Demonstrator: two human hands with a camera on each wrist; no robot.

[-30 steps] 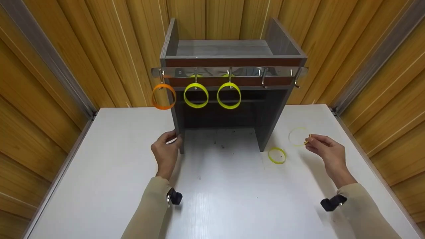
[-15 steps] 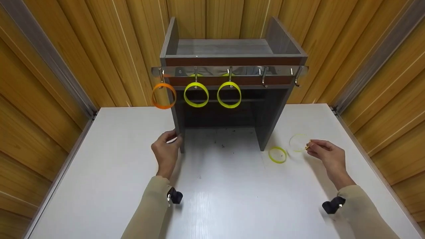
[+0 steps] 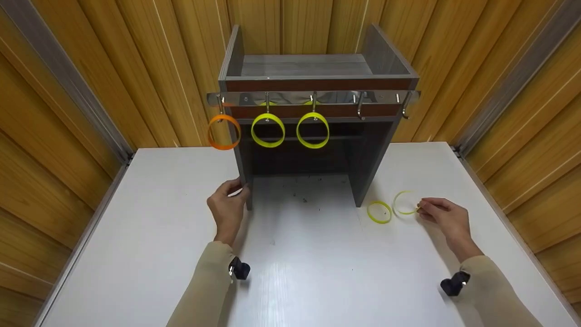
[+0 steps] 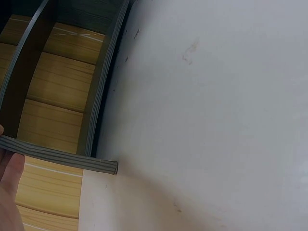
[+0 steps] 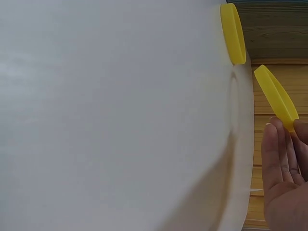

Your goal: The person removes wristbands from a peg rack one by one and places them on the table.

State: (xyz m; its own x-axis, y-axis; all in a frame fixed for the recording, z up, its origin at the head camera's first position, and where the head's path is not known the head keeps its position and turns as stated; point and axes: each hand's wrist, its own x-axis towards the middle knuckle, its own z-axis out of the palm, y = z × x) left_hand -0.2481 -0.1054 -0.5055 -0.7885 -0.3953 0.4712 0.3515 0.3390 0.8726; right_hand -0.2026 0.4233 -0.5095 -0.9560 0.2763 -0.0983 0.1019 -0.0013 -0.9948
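My right hand (image 3: 447,220) pinches a thin yellow ring (image 3: 397,204) by its edge, close over the table at the right of the grey shelf unit. In the right wrist view that yellow ring (image 5: 276,96) slants up from thumb and fingers. Just left of it a second yellow ring (image 3: 379,212) lies on the white table. My left hand (image 3: 228,206) grips the front edge of the shelf's left side panel (image 3: 245,186); in the left wrist view the thumb and fingertips sit on either side of the panel (image 4: 57,154).
A metal hook rail (image 3: 340,97) runs across the shelf front. On its left hooks hang an orange ring (image 3: 224,146) and two yellow rings, one at the second hook (image 3: 268,145) and one at the middle. Two right hooks (image 3: 361,109) hold nothing. Wooden walls enclose the table.
My right hand has come down and slightly nearer to me with the yellow ring, which now shows closer to the ring on the table. The left hand keeps its place on the panel.
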